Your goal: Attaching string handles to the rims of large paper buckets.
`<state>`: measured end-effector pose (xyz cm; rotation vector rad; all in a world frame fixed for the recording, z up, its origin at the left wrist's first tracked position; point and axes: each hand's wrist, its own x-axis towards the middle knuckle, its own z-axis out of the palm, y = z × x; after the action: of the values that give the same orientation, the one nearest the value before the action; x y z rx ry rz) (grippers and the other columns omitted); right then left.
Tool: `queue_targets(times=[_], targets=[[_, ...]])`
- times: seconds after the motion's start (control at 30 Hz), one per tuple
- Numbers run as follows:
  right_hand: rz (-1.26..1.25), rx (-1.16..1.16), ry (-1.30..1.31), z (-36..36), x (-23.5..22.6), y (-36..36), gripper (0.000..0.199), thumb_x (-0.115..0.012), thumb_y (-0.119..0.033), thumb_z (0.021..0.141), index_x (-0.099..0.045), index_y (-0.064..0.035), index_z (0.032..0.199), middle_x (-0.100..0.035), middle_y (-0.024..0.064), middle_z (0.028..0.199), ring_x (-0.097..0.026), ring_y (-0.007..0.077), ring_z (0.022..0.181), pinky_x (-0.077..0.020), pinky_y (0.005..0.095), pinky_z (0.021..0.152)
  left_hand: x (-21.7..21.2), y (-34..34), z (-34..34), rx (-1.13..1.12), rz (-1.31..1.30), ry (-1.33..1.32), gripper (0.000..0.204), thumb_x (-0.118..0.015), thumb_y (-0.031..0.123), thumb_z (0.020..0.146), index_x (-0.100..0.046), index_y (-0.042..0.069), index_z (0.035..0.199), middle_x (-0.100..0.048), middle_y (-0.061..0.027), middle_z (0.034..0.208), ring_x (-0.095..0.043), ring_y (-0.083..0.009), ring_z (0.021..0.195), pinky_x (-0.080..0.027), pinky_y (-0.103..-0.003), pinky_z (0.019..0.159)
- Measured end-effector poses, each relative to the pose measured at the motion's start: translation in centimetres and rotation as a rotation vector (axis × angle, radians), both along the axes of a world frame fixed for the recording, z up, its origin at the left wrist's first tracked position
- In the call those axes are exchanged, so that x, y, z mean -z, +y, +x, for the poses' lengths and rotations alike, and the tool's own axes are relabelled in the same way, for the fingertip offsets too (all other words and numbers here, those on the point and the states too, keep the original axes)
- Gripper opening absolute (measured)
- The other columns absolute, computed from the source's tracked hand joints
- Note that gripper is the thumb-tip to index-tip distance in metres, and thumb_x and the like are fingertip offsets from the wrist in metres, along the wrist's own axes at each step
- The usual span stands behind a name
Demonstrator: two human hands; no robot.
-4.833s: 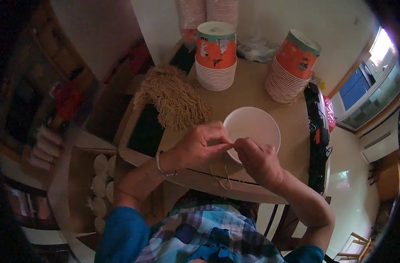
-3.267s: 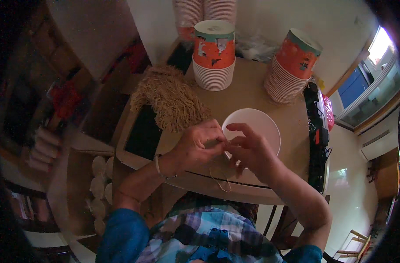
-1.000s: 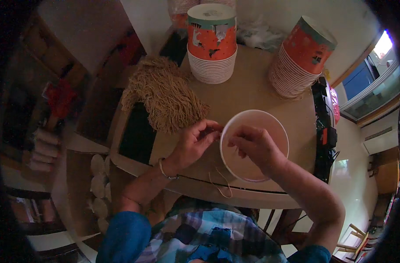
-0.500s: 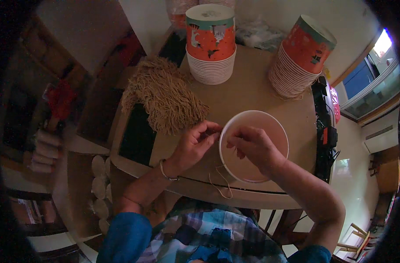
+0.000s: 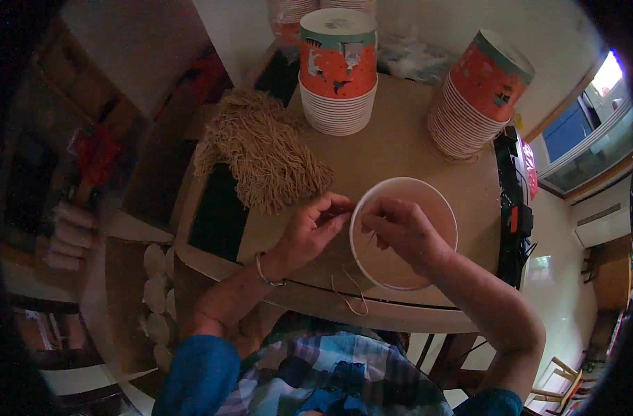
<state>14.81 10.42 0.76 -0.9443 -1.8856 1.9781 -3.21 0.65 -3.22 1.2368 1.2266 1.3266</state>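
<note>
A white-rimmed paper bucket stands with its mouth toward me at the table's near side. My left hand, a bangle at its wrist, is closed in a pinch against the outside of the bucket's left wall. What sits between those fingertips is too small to make out. Inside the bucket, my right hand pinches close to the same wall, with a thin strand showing under its fingertips. A pale string hangs in a loop from the bucket's lower left rim onto the table edge.
A heap of tan strings lies left of the bucket. Behind stand two upside-down stacks of orange and green paper buckets, one at the centre and one leaning at the right. A black device with cables lines the table's right edge.
The view has shifted very slightly. Both hands stay at the bucket's left wall, with only a small movement of the right fingers.
</note>
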Motion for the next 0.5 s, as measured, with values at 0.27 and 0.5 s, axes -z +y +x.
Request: queue_targets(times=[0.27,0.5], targets=[[0.035,-0.008,0.020,-0.33,0.93,0.23,0.012,-0.060,-0.016,0.092,-0.064,-0.0046,0.091,-0.060,-0.0018,0.080,-0.052,0.0054,0.066,-0.0442,0.0207,0.060,0.43,0.22,0.16,-0.030,0.034,-0.004,0.019,-0.057,0.002,0.092,-0.057,0.001,0.111,-0.063,-0.0050,0.102,-0.059,-0.0106,0.096,-0.048,-0.026,0.085],[-0.009,0.011,0.035,-0.50,0.65,0.15,0.011,-0.060,-0.015,0.091,-0.064,-0.0047,0.091,-0.060,-0.0018,0.080,-0.051,0.0060,0.065,-0.0437,0.0212,0.060,0.79,0.50,-0.02,-0.018,-0.008,0.016,0.016,-0.059,0.006,0.092,-0.059,0.003,0.107,-0.062,-0.0021,0.101,-0.057,-0.0108,0.098,-0.047,-0.026,0.088]])
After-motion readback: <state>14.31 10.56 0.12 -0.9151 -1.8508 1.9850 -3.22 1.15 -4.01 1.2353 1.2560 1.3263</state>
